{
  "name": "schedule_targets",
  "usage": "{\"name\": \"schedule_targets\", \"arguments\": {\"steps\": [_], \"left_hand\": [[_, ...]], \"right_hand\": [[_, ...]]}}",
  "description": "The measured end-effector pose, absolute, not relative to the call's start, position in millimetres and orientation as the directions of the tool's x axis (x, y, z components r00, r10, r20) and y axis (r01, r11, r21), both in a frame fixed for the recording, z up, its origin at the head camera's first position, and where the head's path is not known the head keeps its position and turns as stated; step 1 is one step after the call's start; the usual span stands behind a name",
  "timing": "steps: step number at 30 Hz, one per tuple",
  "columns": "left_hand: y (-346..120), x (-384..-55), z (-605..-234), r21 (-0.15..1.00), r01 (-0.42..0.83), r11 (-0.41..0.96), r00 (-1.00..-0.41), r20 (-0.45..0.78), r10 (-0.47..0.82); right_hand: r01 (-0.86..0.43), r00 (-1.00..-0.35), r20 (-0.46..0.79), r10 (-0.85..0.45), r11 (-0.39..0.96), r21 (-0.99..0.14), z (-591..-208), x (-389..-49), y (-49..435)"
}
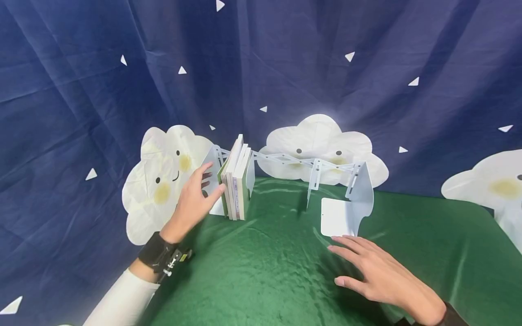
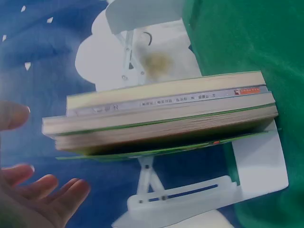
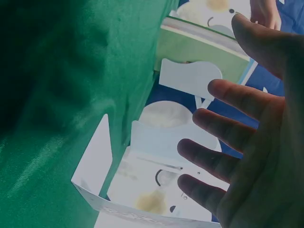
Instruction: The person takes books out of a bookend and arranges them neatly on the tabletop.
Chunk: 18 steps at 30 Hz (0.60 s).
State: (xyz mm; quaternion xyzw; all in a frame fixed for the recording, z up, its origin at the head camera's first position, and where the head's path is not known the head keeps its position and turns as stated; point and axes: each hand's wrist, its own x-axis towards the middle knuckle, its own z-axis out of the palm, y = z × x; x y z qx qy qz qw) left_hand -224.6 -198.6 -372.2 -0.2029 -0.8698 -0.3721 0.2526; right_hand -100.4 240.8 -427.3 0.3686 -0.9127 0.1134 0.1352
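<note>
Several thin books stand upright side by side at the left part of a white expandable bookend rack. My left hand is beside them with fingers spread, its thumb overlapping the book edges in the head view. Seen from the left wrist, that hand is apart from the books and grips nothing. My right hand hovers in front of the rack's right end, fingers extended and nothing held. In the right wrist view its spread fingers cover part of the rack.
A green cloth covers the table. Behind it hangs a dark blue curtain printed with white clouds and triangles. The rack's folding lattice spans from the books to an upright divider and the right end plate.
</note>
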Motion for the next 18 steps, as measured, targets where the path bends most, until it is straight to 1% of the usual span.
{"name": "schedule_targets", "arguments": {"steps": [2,4,7,12,18], "left_hand": [[-199.0,-232.6,-373.4,0.581,0.537,0.612,-0.804,0.571,0.164],[-199.2,-240.0,-376.7,0.586,0.551,0.594,-0.803,0.567,0.184],[-197.8,-247.6,-381.5,0.568,0.574,0.59,-0.786,0.584,0.203],[-196.1,-255.4,-385.8,0.54,0.587,0.603,-0.758,0.628,0.176],[-193.5,-259.0,-386.3,0.526,0.608,0.595,-0.732,0.661,0.164]], "right_hand": [[-0.702,-0.694,0.329,-0.64,0.703,-0.113,-428.0,-100.1,241.9],[-0.699,-0.698,0.329,-0.636,0.705,-0.118,-430.1,-99.1,242.7],[-0.696,-0.703,0.333,-0.629,0.706,-0.136,-435.6,-97.5,243.0],[-0.69,-0.714,0.319,-0.623,0.702,-0.176,-445.2,-98.2,241.1],[-0.681,-0.725,0.316,-0.612,0.704,-0.198,-452.8,-99.3,238.4]]}}
